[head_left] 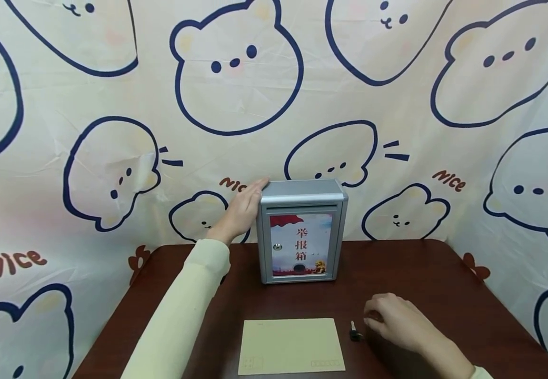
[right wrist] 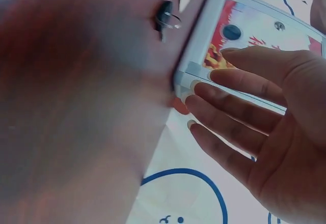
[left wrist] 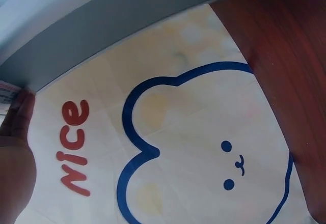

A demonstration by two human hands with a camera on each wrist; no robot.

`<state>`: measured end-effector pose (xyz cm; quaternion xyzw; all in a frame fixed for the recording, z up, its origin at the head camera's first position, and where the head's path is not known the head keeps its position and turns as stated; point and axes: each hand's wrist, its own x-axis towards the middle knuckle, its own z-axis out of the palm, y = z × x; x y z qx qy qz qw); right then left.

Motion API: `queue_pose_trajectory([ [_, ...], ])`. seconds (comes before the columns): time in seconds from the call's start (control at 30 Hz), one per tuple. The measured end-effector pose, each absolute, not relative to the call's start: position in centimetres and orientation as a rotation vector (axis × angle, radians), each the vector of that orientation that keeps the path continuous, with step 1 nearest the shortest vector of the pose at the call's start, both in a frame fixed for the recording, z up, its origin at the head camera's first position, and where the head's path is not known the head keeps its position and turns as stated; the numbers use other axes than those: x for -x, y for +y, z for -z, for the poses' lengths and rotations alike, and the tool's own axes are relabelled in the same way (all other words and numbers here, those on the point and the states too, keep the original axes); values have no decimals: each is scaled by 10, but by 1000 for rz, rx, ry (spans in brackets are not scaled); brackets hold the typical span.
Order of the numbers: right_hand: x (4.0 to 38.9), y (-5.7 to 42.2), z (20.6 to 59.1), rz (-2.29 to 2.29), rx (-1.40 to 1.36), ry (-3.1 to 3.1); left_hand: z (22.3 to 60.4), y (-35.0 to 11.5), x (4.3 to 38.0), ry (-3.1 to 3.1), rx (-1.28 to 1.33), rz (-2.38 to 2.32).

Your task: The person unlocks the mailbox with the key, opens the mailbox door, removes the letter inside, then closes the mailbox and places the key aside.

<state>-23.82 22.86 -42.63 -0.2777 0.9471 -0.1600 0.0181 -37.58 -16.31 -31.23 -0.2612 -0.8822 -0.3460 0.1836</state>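
Note:
A grey metal report box (head_left: pixel 302 198) stands upright toward the back of the table, its lock and printed poster facing me. My left hand (head_left: pixel 239 213) rests against its upper left edge with the fingers extended. In the left wrist view only part of that hand (left wrist: pixel 18 158) shows, by the box's side. Low over the table on the right is my right hand (head_left: pixel 399 322), fingers loosely bent and holding nothing. Just left of it lies a small key with a black head (head_left: pixel 355 332), with a ring visible in the right wrist view. The right fingers do not touch it.
A pale yellow envelope (head_left: pixel 290 345) lies flat on the dark brown table (head_left: pixel 236 295), in front of the box. Behind and around the table hangs a cream cloth (head_left: pixel 236 100) printed with cartoon bears.

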Motion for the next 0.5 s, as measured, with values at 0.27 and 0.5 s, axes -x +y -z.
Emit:
queue_pose_trajectory([
  [0.27, 253, 223, 390, 515, 800, 3135, 307, -169, 366, -2570, 744, 1051],
  [0.5, 274, 227, 376, 670, 829, 3412, 326, -178, 351, -2568, 661, 1122],
])
